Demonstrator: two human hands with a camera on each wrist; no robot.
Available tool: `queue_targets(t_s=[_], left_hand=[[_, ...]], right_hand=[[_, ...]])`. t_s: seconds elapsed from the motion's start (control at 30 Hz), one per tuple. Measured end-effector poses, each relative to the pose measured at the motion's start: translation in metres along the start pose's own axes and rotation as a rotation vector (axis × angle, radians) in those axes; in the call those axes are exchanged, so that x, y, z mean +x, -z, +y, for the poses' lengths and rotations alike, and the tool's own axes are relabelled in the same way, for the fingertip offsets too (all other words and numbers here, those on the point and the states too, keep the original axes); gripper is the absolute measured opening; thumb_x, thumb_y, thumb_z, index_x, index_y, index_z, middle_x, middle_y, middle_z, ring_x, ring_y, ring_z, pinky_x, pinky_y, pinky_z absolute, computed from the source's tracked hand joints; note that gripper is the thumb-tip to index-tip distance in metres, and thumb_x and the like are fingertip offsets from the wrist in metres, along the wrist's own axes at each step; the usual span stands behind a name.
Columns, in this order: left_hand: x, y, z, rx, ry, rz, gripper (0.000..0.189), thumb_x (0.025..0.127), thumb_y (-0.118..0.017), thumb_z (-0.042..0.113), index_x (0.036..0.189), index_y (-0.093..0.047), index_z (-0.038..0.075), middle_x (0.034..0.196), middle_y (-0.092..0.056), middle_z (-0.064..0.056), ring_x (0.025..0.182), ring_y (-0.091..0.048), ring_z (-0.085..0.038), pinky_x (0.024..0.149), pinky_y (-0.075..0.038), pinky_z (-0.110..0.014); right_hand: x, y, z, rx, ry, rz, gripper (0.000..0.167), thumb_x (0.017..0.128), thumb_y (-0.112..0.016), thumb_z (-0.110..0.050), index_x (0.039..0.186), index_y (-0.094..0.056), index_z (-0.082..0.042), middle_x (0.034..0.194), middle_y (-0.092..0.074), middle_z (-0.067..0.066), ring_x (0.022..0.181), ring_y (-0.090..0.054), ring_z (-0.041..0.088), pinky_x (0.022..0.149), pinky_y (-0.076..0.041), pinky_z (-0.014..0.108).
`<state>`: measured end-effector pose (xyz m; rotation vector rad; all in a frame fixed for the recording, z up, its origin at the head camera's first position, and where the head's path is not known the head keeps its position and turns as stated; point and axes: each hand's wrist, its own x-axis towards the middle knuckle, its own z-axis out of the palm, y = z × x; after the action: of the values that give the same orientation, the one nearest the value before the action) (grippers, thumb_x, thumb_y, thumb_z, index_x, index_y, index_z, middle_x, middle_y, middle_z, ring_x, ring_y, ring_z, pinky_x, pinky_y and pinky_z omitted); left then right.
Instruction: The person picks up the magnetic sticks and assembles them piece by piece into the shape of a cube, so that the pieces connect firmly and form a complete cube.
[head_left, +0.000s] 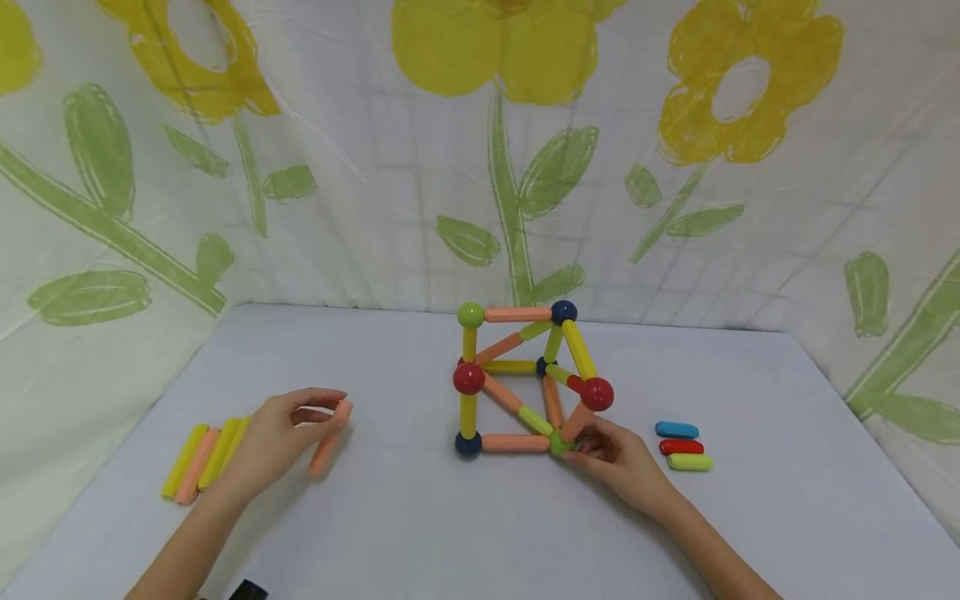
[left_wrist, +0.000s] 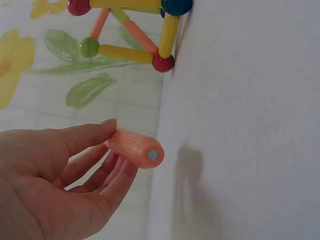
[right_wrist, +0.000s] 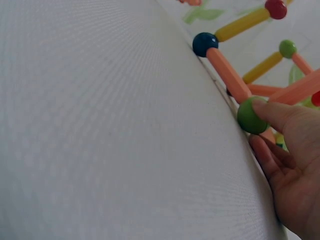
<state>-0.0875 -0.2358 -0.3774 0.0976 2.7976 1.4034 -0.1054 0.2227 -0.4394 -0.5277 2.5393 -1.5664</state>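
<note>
My left hand (head_left: 273, 433) pinches a salmon-coloured magnetic stick (head_left: 324, 454) between thumb and fingers, above the table left of the frame. A round silvery magnet shows in the stick's end (left_wrist: 152, 155) in the left wrist view. At the frame's front right bottom corner, my right hand (head_left: 626, 468) grips a green ball (right_wrist: 249, 117), thumb on top and fingers beneath. That ball joins several sticks of a box-like frame built from magnetic sticks and balls. A dark blue ball (head_left: 468, 443) sits at the front left bottom corner, with a red ball (head_left: 469, 378) above it.
Several yellow and salmon sticks (head_left: 187, 461) lie side by side at the left, partly hidden by the left hand. Short blue (head_left: 677, 430), red (head_left: 682, 447) and yellow-green (head_left: 690, 462) sticks lie at the right. A flower-printed curtain (head_left: 360, 183) hangs behind the white table.
</note>
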Motion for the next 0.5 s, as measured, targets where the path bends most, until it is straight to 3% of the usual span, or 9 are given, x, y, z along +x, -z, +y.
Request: queue_targets(t_s=[0.1,0.23,0.33,0.5], left_hand=[[0.010,-0.006,0.010,-0.132,0.040,-0.025,0.052,0.101,-0.075,0.027,0.143,-0.063,0.001,0.130,-0.070,-0.016,0.108,-0.071,-0.016,0.085,-0.056,-0.019],[0.024,-0.015,0.025,-0.378,0.116,-0.049,0.058,0.104,-0.070,0.024,0.150,-0.051,-0.006,0.134,-0.064,-0.014,0.103,-0.069,-0.004,0.094,-0.057,-0.019],[0.035,-0.023,0.037,-0.575,0.143,-0.031,0.058,0.105,-0.067,0.016,0.151,-0.045,-0.011,0.125,-0.067,-0.006,0.102,-0.069,-0.004,0.096,-0.058,-0.022],[0.046,-0.033,0.058,-0.754,0.157,0.018,0.056,0.106,-0.065,0.013,0.152,-0.042,-0.009,0.105,-0.071,0.009,0.104,-0.067,-0.006,0.095,-0.059,-0.023]], right_hand=[[0.000,0.000,0.000,0.001,-0.001,-0.003,0.024,0.097,-0.078,-0.012,0.118,-0.068,-0.007,0.109,-0.067,0.009,0.091,-0.063,0.013,0.080,-0.058,0.019],[-0.001,0.000,0.000,0.001,-0.006,-0.003,0.024,0.097,-0.078,-0.013,0.118,-0.068,-0.007,0.109,-0.067,0.009,0.091,-0.063,0.013,0.080,-0.059,0.019],[-0.001,0.001,0.000,0.000,-0.011,-0.003,0.024,0.097,-0.078,-0.013,0.117,-0.068,-0.007,0.109,-0.067,0.009,0.092,-0.063,0.013,0.080,-0.059,0.019],[0.000,0.001,0.000,-0.010,-0.013,-0.002,0.024,0.096,-0.078,-0.013,0.117,-0.068,-0.007,0.108,-0.067,0.009,0.091,-0.063,0.013,0.080,-0.059,0.019]])
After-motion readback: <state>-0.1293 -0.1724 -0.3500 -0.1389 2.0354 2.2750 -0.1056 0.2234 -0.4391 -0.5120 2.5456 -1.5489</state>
